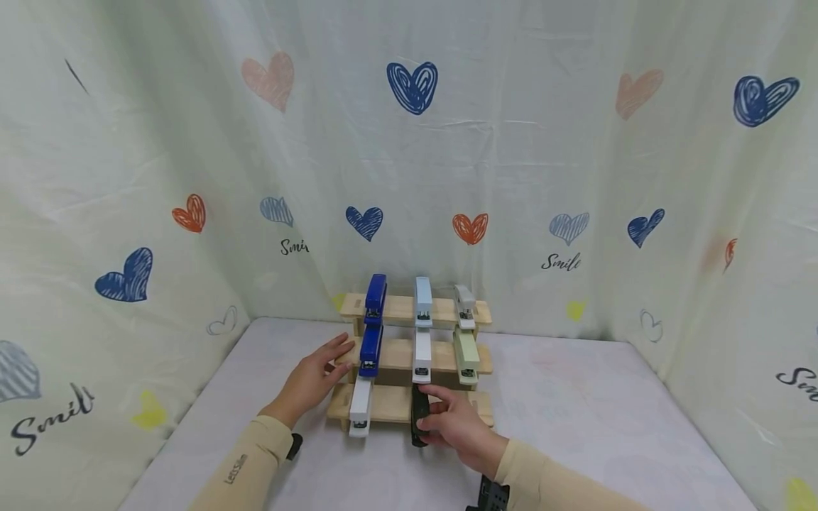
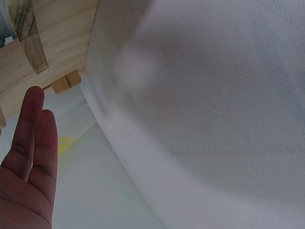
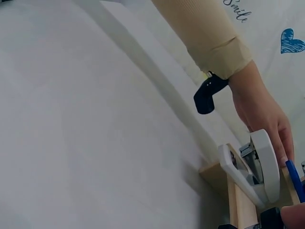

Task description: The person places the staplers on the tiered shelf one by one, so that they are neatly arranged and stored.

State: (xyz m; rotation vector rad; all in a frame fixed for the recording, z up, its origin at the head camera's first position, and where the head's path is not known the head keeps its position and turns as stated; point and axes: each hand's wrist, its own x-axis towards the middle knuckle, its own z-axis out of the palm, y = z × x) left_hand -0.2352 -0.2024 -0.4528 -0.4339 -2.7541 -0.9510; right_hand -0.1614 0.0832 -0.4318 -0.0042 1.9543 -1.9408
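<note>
A stepped wooden rack (image 1: 391, 403) with three tiers holds several staplers. On its lowest tier, in the middle, stands a black stapler (image 1: 418, 404), pinched between the thumb and fingers of my right hand (image 1: 461, 428). In the right wrist view only the thumb (image 3: 293, 215) and a dark end of that stapler show at the bottom edge. My left hand (image 1: 311, 381) rests at the left end of the middle tier, its fingers (image 2: 44, 143) fairly straight. To the left of the black stapler sits a white stapler (image 1: 361, 406); a second white stapler (image 1: 422, 355) is just above.
Two dark blue staplers (image 1: 371, 351) line the left column. Higher up stand a light blue stapler (image 1: 423, 294) and a grey-white stapler (image 1: 465, 301), with a pale green stapler (image 1: 466, 355) below. A white cloth covers the table (image 1: 562, 411); a heart-print curtain (image 1: 511, 170) hangs behind.
</note>
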